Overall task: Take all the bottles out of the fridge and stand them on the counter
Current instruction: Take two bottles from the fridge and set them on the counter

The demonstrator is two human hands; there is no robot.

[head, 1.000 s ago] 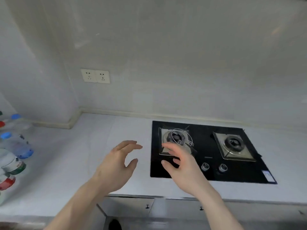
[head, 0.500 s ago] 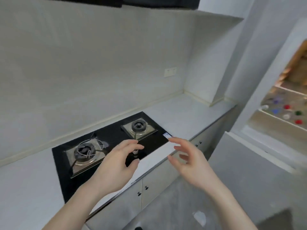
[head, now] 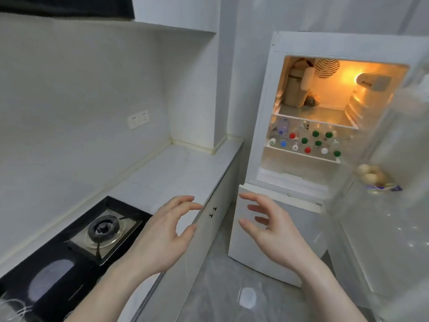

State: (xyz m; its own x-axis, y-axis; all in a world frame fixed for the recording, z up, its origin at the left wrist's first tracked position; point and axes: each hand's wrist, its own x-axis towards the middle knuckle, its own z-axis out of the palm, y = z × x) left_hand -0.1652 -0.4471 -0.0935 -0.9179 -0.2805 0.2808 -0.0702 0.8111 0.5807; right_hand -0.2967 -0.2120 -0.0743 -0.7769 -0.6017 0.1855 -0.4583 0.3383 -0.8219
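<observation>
The white fridge (head: 260, 231) glows orange inside, its bottles (head: 304, 141) capped green, red, blue and white, beside a black stove (head: 69, 259).

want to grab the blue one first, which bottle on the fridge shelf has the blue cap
The blue-capped bottle in the front row, second from the left end of the shelf; the caps around it are red, green or white.

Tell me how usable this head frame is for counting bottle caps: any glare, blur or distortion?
Head view: warm lamp glare washes out the fridge's upper shelf; the bottle caps below stay distinguishable by colour, though small and soft; the open door at right is smeared; wide-angle bending curves the counter; both hands, left hand and right hand, look fairly sharp.
</observation>
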